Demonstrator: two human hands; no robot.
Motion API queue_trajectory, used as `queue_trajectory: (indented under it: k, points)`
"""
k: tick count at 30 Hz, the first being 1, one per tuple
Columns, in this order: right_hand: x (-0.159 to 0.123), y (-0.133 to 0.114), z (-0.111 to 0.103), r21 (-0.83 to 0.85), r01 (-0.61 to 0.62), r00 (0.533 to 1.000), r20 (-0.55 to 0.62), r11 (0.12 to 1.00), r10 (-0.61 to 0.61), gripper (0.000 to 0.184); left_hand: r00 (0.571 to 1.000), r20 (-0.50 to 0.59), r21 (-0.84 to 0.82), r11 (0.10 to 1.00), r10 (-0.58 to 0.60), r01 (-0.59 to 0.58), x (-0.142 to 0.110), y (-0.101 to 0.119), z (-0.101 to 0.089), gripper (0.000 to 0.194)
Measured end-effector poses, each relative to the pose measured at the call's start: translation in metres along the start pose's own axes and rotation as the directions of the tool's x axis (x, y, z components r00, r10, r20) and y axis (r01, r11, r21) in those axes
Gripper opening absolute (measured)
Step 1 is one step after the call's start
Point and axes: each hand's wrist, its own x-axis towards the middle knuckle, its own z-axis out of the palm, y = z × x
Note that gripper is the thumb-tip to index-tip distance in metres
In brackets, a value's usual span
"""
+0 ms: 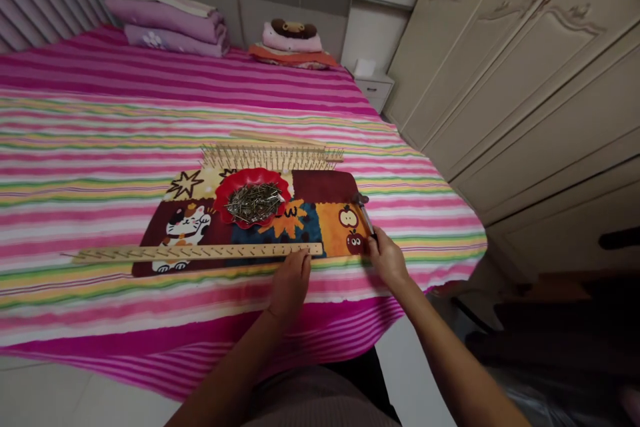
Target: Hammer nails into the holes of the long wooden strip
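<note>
My left hand [291, 280] is closed at the near edge of a long wooden strip [200, 253], close to its right end. Along the strip runs a row of nails; whether a loose nail is also in these fingers is too small to tell. My right hand [387, 257] is wrapped round the handle of a hammer [369, 217], its head pointing away from me. Under the strip lies a patterned mat [325, 187] with a cat and apples on it. A red scalloped bowl [225, 208] full of loose nails stands on the mat behind the strip.
Behind the mat lie several wooden strips [273, 160] bristling with upright nails, and a bare strip [275, 138]. All rest on a bed with a striped sheet [100, 213]. Folded bedding [170, 30] sits by the headboard. A wardrobe [525, 113] stands at the right.
</note>
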Motion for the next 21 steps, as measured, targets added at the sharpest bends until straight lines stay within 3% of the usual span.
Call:
queue_trajectory:
  k: [7,10,13,15,17,21]
  points:
    - [0.007,0.008,0.011,-0.105,-0.027,0.998,0.055,0.994,0.033,0.04,0.993,0.115,-0.049,0.998,0.036,-0.03,0.002,0.009,-0.035,0.02]
    - [0.007,0.009,0.011,-0.099,-0.015,0.998,0.063,0.995,0.022,0.041,0.994,0.103,-0.021,1.0,0.021,-0.019,0.032,0.012,-0.06,0.02]
    - [0.008,0.01,0.011,-0.1,-0.003,0.998,0.06,0.995,0.009,0.042,0.999,-0.028,0.122,0.992,-0.037,0.04,0.082,-0.004,-0.075,0.023]
    - [0.008,0.01,0.012,-0.096,-0.005,0.999,0.053,0.995,0.01,0.041,0.997,-0.045,0.233,0.97,-0.055,0.064,0.117,-0.024,-0.076,0.023]
    - [0.008,0.01,0.013,-0.098,-0.028,0.998,0.049,0.995,0.033,0.04,0.997,0.046,0.319,0.947,-0.065,0.047,0.144,-0.045,-0.069,0.019]
    - [0.008,0.009,0.013,-0.101,-0.051,0.997,0.045,0.994,0.056,0.041,0.97,0.207,0.494,0.869,-0.131,0.012,0.166,-0.07,-0.052,0.017]
